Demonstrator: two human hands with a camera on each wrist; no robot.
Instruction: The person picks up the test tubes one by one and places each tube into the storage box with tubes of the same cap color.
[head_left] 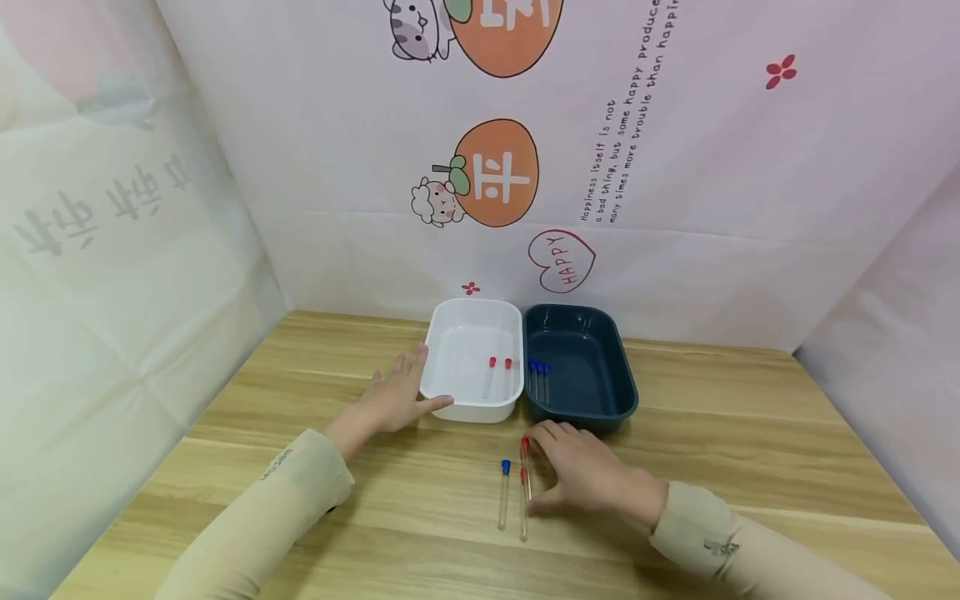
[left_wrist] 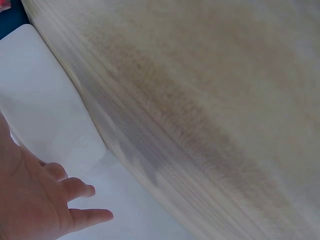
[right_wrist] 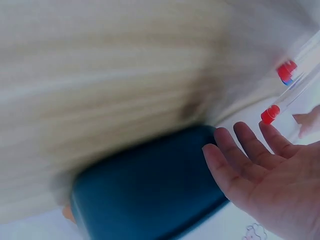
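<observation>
My right hand (head_left: 585, 471) holds a test tube with a red cap (head_left: 525, 444) between its thumb and a fingertip, just in front of the dark blue tray (head_left: 628, 392). In the right wrist view a fingertip touches the red cap (right_wrist: 270, 114); the thumb is hidden. Beneath the held tube lies another red-capped test tube (head_left: 523, 521), with a blue-capped test tube (head_left: 503, 500) to its left on the table. My left hand (head_left: 393, 398), fingers spread, is at the left front corner of the white tray (head_left: 471, 412) and grips nothing.
Two red-capped tubes (head_left: 492, 363) lie in the white tray. Several blue-capped tubes (head_left: 541, 367) lie along the left side of the dark blue tray. The trays stand side by side on the wooden table (head_left: 720, 417), before a printed cloth backdrop (head_left: 675, 275).
</observation>
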